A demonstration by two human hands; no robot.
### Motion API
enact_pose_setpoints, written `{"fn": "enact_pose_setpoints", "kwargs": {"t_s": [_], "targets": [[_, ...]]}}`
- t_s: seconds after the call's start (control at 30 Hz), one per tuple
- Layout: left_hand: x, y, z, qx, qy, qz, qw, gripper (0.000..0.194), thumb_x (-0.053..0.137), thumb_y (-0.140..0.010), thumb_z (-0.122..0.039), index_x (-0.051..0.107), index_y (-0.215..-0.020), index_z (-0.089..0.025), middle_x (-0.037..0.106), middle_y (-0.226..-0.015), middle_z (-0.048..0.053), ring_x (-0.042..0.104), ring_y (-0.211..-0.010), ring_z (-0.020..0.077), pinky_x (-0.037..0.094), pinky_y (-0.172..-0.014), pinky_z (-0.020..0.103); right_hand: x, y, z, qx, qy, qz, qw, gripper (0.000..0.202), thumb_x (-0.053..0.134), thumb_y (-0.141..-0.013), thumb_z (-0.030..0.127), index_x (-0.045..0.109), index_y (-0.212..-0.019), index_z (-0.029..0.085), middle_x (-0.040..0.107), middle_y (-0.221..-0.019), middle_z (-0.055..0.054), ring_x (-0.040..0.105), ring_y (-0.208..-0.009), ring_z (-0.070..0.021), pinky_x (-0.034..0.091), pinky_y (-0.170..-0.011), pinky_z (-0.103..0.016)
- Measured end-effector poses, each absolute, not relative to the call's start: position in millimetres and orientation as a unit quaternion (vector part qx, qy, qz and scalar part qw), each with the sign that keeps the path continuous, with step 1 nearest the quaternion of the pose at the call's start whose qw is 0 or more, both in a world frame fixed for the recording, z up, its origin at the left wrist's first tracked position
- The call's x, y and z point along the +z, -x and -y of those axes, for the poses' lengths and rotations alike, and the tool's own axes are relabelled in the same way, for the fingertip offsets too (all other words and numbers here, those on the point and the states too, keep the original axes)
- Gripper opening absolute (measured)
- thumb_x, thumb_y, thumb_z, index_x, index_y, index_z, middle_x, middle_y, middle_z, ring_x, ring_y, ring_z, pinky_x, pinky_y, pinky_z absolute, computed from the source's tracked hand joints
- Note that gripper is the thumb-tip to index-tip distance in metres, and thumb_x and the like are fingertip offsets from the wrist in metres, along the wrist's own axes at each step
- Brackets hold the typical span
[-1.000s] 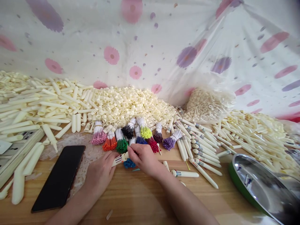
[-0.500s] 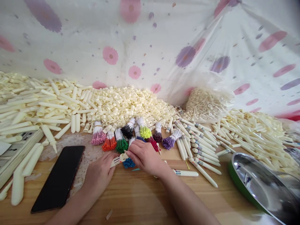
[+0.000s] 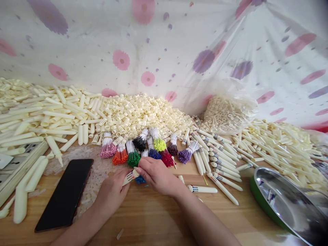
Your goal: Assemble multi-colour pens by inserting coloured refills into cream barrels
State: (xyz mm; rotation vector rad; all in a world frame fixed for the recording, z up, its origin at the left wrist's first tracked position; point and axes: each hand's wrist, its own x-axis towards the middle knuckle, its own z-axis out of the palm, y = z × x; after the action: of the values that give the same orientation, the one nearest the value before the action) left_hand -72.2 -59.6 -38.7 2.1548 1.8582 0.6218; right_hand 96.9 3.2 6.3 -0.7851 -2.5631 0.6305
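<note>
My left hand (image 3: 115, 191) is closed around a cream slotted multicolour pen barrel (image 3: 130, 177), with coloured sliders showing in its slots. The fingers of my right hand (image 3: 159, 176) pinch a small cream piece (image 3: 136, 168) at the barrel's upper end; its exact kind is hidden by the fingertips. Just behind the hands stand bundles of pen refills, among them green (image 3: 133, 159), orange (image 3: 120, 157), pink (image 3: 107, 150), red (image 3: 167, 159) and purple (image 3: 185, 156). A light-blue bundle (image 3: 139, 179) is partly covered by my right hand.
A black phone (image 3: 64, 194) lies at the left. Assembled pens (image 3: 222, 188) fan out at the right, beside a green-sided metal pan (image 3: 284, 208). Heaps of slotted cream sleeves (image 3: 143, 112) and cream barrels (image 3: 51, 112) line the back, with a plastic bag of small parts (image 3: 228, 112).
My right hand has moved slightly down and right, and the pen barrel has turned so that its coloured sliders show more. Both hands still hold at the barrel.
</note>
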Motion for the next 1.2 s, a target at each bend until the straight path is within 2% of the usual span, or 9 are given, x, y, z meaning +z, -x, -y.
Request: {"fn": "enact_pose_setpoints", "kwargs": {"t_s": [0.3,0.43,0.5,0.57,0.67,0.83,0.97,1.07,1.2], "targets": [[-26.8,62.6,59.1,0.210,-0.675,-0.689,0.160,0.024,0.042,-0.078,-0.013,0.060,-0.093,-0.015,0.067,-0.093,0.013,0.065,-0.083,0.0306,0.050,-0.068,0.041,-5.7,-74.5,1.4,0.336,0.440,0.801,0.230,0.034,0.032,-0.092,0.031,0.033,-0.060,0.021,0.035,-0.054,0.004,0.029,-0.049,-0.0099,0.021,-0.049,-0.024],[-18.2,68.1,58.5,0.295,-0.575,-0.550,0.530,0.027,0.044,-0.085,-0.044,0.054,-0.094,-0.020,0.059,-0.073,0.002,0.059,-0.064,0.0196,0.050,-0.053,0.030,-3.0,-93.6,-15.1,0.413,0.387,0.779,0.271,0.033,0.032,-0.092,0.037,0.032,-0.063,0.020,0.034,-0.059,0.005,0.031,-0.054,-0.0093,0.025,-0.051,-0.022],[-14.9,73.3,59.0,0.266,-0.457,-0.464,0.711,0.040,0.033,-0.086,-0.055,0.053,-0.094,-0.021,0.051,-0.062,-0.003,0.042,-0.042,0.0107,0.039,-0.035,0.021,-2.5,-105.5,-24.1,0.451,0.360,0.765,0.286,0.033,0.031,-0.093,0.039,0.033,-0.066,0.021,0.033,-0.060,0.005,0.032,-0.055,-0.0094,0.028,-0.052,-0.022],[-14.5,76.4,59.2,0.242,-0.373,-0.434,0.784,0.044,0.035,-0.085,-0.059,0.055,-0.088,-0.019,0.038,-0.054,-0.008,0.020,-0.037,0.0053,0.021,-0.030,0.014,-2.6,-114.7,-30.7,0.481,0.333,0.757,0.291,0.032,0.030,-0.093,0.040,0.035,-0.068,0.021,0.033,-0.061,0.005,0.033,-0.056,-0.0094,0.030,-0.054,-0.022],[-19.5,73.2,59.0,0.277,-0.364,-0.467,0.757,0.042,0.047,-0.079,-0.059,0.055,-0.080,-0.017,0.029,-0.053,-0.010,0.013,-0.041,0.0046,0.011,-0.035,0.013,-3.7,-120.2,-35.1,0.483,0.321,0.761,0.289,0.031,0.032,-0.093,0.040,0.036,-0.070,0.021,0.034,-0.063,0.005,0.033,-0.056,-0.0095,0.031,-0.055,-0.022],[-32.1,61.1,59.7,0.340,-0.587,-0.587,0.442,0.025,0.048,-0.083,-0.043,0.059,-0.088,-0.020,0.054,-0.062,-0.002,0.049,-0.053,0.0133,0.038,-0.047,0.022,-8.1,-112.5,-33.5,0.434,0.369,0.766,0.296,0.032,0.032,-0.091,0.038,0.033,-0.065,0.021,0.033,-0.060,0.005,0.033,-0.056,-0.0103,0.029,-0.055,-0.024],[-35.7,61.7,57.5,0.372,-0.645,-0.626,0.232,0.017,0.049,-0.081,-0.035,0.058,-0.086,-0.022,0.066,-0.075,0.003,0.060,-0.064,0.0192,0.046,-0.059,0.028,-12.0,-105.4,-32.4,0.427,0.456,0.722,0.297,0.034,0.033,-0.090,0.038,0.031,-0.060,0.021,0.032,-0.055,0.005,0.031,-0.052,-0.0102,0.026,-0.051,-0.024],[-31.9,66.6,53.6,0.373,-0.596,-0.629,0.332,0.019,0.055,-0.078,-0.041,0.053,-0.079,-0.022,0.061,-0.064,-0.001,0.057,-0.055,0.0160,0.044,-0.053,0.026,-10.4,-108.8,-33.9,0.475,0.427,0.719,0.274,0.035,0.031,-0.091,0.041,0.034,-0.062,0.021,0.033,-0.053,0.006,0.033,-0.049,-0.0095,0.028,-0.048,-0.022],[-23.8,74.5,52.8,0.308,-0.429,-0.524,0.669,0.040,0.043,-0.080,-0.059,0.048,-0.076,-0.020,0.044,-0.053,-0.008,0.021,-0.035,0.0046,0.017,-0.033,0.015,-4.1,-121.8,-37.3,0.483,0.366,0.747,0.273,0.031,0.033,-0.092,0.043,0.037,-0.070,0.021,0.037,-0.060,0.006,0.036,-0.054,-0.0093,0.031,-0.051,-0.022]]}}
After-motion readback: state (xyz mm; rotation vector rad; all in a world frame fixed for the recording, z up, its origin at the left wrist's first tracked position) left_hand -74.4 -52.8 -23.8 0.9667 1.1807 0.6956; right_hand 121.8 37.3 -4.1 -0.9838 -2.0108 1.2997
